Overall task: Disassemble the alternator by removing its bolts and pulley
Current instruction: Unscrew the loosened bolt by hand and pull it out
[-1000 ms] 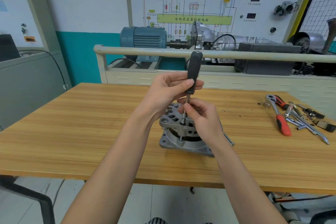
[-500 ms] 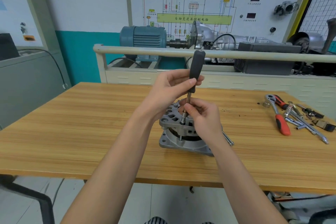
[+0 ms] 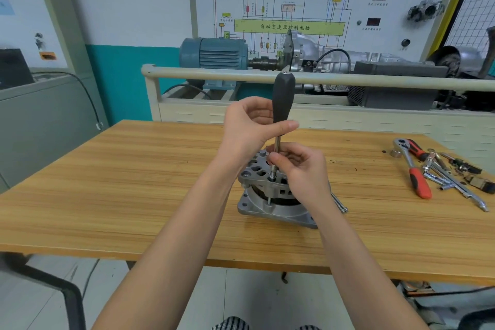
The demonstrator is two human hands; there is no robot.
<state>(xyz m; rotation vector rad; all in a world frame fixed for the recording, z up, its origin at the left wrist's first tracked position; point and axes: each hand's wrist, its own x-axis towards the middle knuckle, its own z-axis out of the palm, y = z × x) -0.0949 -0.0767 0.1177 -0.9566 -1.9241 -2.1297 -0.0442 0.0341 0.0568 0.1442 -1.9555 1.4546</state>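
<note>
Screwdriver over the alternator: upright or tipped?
Upright. The screwdriver stands near vertical, tip down at the alternator; the left hand grips its black handle and the right hand pinches the shaft.

From my remote seat, my right hand covers the right half of the alternator, and I cannot tell whether a pulley sits there. The driver shaft passes behind my right fingers, so its tip's seating on the bolt is only partly visible. My left hand hides the handle's lower end. Loose bolts emerge from behind my right wrist. Small parts near the table's right edge are too small to identify.
</note>
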